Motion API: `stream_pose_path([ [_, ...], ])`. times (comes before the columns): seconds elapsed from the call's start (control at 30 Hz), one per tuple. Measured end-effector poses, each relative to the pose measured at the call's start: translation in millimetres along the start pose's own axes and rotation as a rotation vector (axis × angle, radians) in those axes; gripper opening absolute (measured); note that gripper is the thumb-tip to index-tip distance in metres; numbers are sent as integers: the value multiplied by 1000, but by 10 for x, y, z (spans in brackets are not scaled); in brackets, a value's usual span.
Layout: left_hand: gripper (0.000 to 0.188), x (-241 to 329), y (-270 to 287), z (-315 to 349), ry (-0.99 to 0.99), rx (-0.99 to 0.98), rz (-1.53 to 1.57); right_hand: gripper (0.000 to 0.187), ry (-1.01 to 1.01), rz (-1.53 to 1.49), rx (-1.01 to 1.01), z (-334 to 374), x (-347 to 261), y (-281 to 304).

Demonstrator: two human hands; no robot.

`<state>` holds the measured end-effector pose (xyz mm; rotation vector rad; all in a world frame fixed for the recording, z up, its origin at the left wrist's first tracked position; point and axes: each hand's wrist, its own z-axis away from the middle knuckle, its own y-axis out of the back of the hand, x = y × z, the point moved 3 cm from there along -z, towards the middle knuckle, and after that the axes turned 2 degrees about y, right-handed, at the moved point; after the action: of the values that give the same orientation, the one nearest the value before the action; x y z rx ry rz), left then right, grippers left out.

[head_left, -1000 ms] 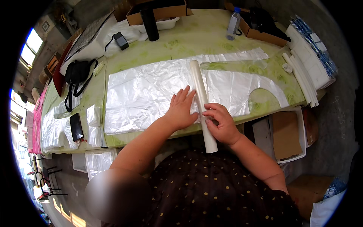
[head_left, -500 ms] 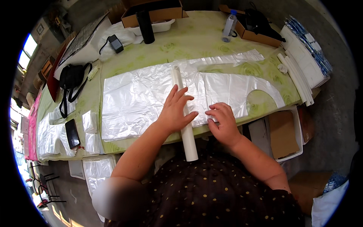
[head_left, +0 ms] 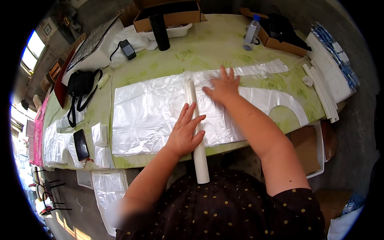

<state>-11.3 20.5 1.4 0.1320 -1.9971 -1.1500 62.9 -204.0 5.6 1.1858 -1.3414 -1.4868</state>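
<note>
A thin translucent plastic apron [head_left: 148,112] lies spread over the table, with a curved neck opening at its right end and a long strip along its far side. Across the apron's middle rests a white tube [head_left: 201,166], its near end sticking out over the table edge toward me. My left hand [head_left: 184,134] lies on the tube with its fingers stretched out, not wrapped round it. Farther off, just right of the tube's far end, my right hand [head_left: 224,89] is spread over the plastic by the strip, its fingers apart.
A phone [head_left: 81,145], folded plastic packs [head_left: 99,135] and a black bag [head_left: 80,83] are at the left. Along the back stand a black cylinder [head_left: 160,33], a cardboard box [head_left: 172,17] and a water bottle [head_left: 251,34]. More white tubes [head_left: 320,94] lie at the right edge.
My right hand has reached forward from the near side of the apron to its far strip. The left hand stays on the tube, which sits slightly nearer to me.
</note>
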Motion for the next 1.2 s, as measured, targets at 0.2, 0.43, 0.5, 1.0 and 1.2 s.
stream_pose_path([
  [0.2, 49, 21, 26, 21, 34, 5, 30, 81, -650, 0, -125, -142, 1872, 272],
  [0.43, 48, 56, 4, -32, 22, -11, 55, 81, -972, 69, 163, 369, 4007, 295],
  [0.5, 47, 28, 42, 23, 42, 4, 38, 79, -883, 49, 362, 456, 3572, 452],
  [1.0, 47, -23, -31, 4, -19, 76, 88, 74, -45, -142, -87, 361, 502, 143],
  [1.2, 34, -295, 29, 179, -99, 632, 363, 62, 767, -530, 166, 1307, -664, 129],
])
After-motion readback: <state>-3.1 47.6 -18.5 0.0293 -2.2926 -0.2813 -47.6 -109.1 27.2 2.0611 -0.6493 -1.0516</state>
